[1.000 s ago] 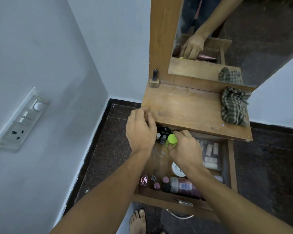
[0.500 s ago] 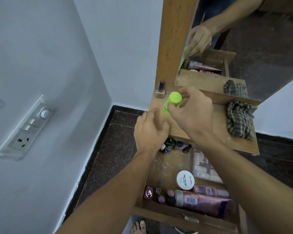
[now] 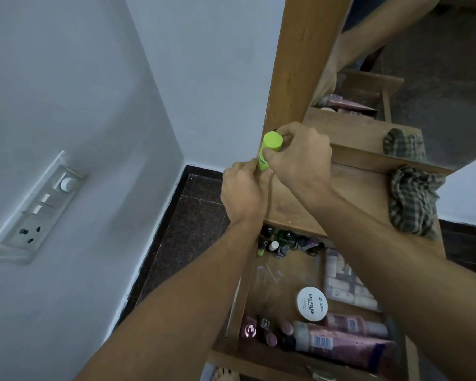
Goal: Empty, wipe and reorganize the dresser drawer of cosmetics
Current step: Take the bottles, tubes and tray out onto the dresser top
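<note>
Currently: green tube (image 3: 270, 149) held above dresser top (image 3: 355, 193)
Right hand (image 3: 300, 158) pinches tube at its cap end; left hand (image 3: 243, 193) curled at tube's lower end, hold unclear. Below the grip, open drawer (image 3: 259, 358) with bottles (image 3: 282, 240), white jar (image 3: 312, 303); cloth (image 3: 412, 199) right of the grip

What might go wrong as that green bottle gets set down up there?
The tall green bottle, gripped by the right hand, is right at the left edge of the dresser top; set there, it might topple to the floor. A bare foot shows below the open drawer, so anything dropped could land on toes.
</note>
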### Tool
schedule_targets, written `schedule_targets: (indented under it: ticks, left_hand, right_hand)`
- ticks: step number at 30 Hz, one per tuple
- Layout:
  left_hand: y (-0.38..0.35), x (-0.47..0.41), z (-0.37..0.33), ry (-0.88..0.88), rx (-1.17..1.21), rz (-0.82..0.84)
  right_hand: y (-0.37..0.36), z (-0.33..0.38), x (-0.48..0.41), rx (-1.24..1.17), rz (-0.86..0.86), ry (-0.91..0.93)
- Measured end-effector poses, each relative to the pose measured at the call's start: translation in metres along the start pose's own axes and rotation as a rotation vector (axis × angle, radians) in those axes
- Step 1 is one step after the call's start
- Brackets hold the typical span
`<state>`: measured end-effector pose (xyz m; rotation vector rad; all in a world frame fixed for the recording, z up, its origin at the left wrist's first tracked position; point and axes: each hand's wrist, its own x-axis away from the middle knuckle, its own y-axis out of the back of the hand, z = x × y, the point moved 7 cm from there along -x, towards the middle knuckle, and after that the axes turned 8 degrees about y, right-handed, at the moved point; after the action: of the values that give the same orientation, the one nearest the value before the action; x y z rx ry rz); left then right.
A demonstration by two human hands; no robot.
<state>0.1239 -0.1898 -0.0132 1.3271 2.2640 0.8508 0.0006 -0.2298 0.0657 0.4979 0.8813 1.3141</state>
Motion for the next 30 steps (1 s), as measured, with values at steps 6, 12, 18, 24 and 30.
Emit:
schedule_targets:
  ticks: [6, 12, 18, 24, 30]
  left_hand:
    - [-0.006, -0.005, 0.002, -0.007, -0.012, -0.012]
    - [-0.009, -0.005, 0.003, -0.021, -0.055, -0.008]
    - [-0.003, 0.005, 0.013, -0.038, 0.000, 0.019]
    - [0.013, 0.038, 0.031, -0.028, 0.022, -0.043]
    - [0.017, 0.072, 0.036, -0.030, -0.028, -0.108]
  right_hand:
    - [-0.007, -0.005, -0.003, 0.006, 0.007, 0.007]
    - [-0.008, -0.006, -0.003, -0.015, 0.017, 0.018]
    - [0.025, -0.026, 0.054, -0.049, -0.159, 0.095]
    - [0.005, -0.077, 0.154, 0.057, 0.028, 0.107]
    - [-0.024, -0.091, 0.177, 0.111, 0.183, 0.021]
